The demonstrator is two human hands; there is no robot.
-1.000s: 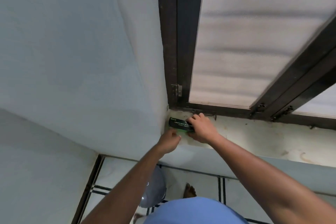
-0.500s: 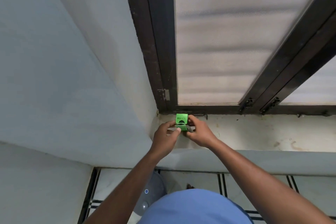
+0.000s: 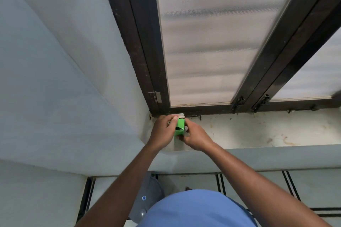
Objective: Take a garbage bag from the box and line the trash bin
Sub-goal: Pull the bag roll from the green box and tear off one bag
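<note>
A small green box [image 3: 180, 127] stands upright between both hands, just above the stained windowsill [image 3: 258, 131]. Its top flap is folded open and something dark shows inside. My left hand [image 3: 162, 131] grips the box from the left, with fingers up at the flap. My right hand [image 3: 195, 135] holds the box's lower right side. Below, on the floor, the grey trash bin [image 3: 149, 195] shows between my left forearm and my blue shirt, mostly hidden.
A dark-framed window [image 3: 212, 42] with frosted panes rises behind the sill. A pale wall [image 3: 55, 79] closes the left side. The white tiled floor [image 3: 304, 188] with dark lines lies under the sill's edge.
The box was lying flat on the sill; both hands turned it upright. Its top flap has since been opened.
</note>
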